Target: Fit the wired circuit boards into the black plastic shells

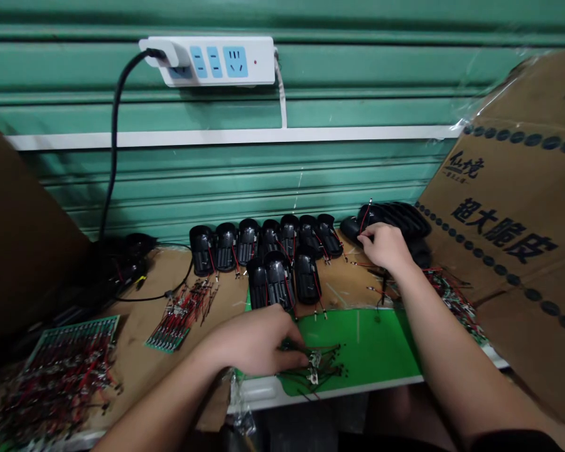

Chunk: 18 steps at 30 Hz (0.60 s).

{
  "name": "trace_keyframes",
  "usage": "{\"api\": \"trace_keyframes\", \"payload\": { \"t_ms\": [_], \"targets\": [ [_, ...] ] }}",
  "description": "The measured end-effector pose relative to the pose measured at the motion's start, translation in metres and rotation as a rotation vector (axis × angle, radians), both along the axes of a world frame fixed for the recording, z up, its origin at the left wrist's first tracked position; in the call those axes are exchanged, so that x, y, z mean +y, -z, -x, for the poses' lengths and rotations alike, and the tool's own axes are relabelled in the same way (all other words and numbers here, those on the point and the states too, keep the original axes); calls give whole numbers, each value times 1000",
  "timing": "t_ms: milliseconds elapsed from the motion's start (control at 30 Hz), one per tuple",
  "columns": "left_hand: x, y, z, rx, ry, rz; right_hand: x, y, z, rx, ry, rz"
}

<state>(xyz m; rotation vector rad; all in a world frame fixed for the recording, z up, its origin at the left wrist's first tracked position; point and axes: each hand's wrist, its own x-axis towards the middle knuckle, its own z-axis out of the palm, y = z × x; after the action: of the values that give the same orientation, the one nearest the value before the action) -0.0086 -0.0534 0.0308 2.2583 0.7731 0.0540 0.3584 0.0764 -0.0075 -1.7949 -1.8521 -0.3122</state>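
Looking at the head cam feed from my end, both hands are down at work on the cardboard-topped surface (pixel 136 326). My left grip (pixel 254 342) is curled low over a loose tangle of thin wires (pixel 317 367) with small metal bits in it, lying on a green cutting mat (pixel 362 345). Its fingertips (pixel 299 359) are right at the tangle, but I can't tell from here if they've actually pinched anything. My right grip (pixel 381 246) is half-closed over the near end of a stacked bunch of black plastic housings (pixel 390 218), a red lead poking up just beside it. It's touching them, though whether it has real hold is anyone's guess.

More of those housings sit in rows (pixel 268 263), with red leads trailing off them, just above the mat. Off to the left are green strips loaded with red-and-black wires (pixel 70 370) — a big batch and a smaller one (pixel 181 314). Behind it all there's a power strip (pixel 211 61) on a green roller shutter (pixel 216 176), and a printed cardboard sheet (pixel 508 220) leaning in on the right.
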Motion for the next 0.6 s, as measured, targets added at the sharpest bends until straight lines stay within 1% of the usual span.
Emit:
{"api": "trace_keyframes", "payload": {
  "t_ms": [100,167,200,233,267,333,400,467,533,600],
  "targets": [
    [-1,-8,-1,89,-45,36,-6,-5,4,71,-97,-176],
    [-2,-10,-3,29,-84,43,-13,-11,12,111,-160,-341],
    [-2,-10,-5,-31,-130,60,-18,-15,19,135,-193,-429],
    [-2,-10,-8,-116,-202,92,-24,-20,27,162,-230,-513],
    [-1,-9,-11,-226,-298,140,-32,-24,38,203,-273,-585],
    [3,-4,-18,-513,-519,264,-50,-30,63,284,-402,-652],
    [10,1,-24,-789,-671,349,-70,-33,91,329,-535,-673],
    [16,6,-28,-981,-740,418,-89,-30,116,320,-654,-623],
    [21,11,-31,-1094,-765,472,-104,-25,135,302,-784,-556],
    [23,15,-33,-1172,-809,477,-114,-19,146,291,-887,-495]
  ]
}}
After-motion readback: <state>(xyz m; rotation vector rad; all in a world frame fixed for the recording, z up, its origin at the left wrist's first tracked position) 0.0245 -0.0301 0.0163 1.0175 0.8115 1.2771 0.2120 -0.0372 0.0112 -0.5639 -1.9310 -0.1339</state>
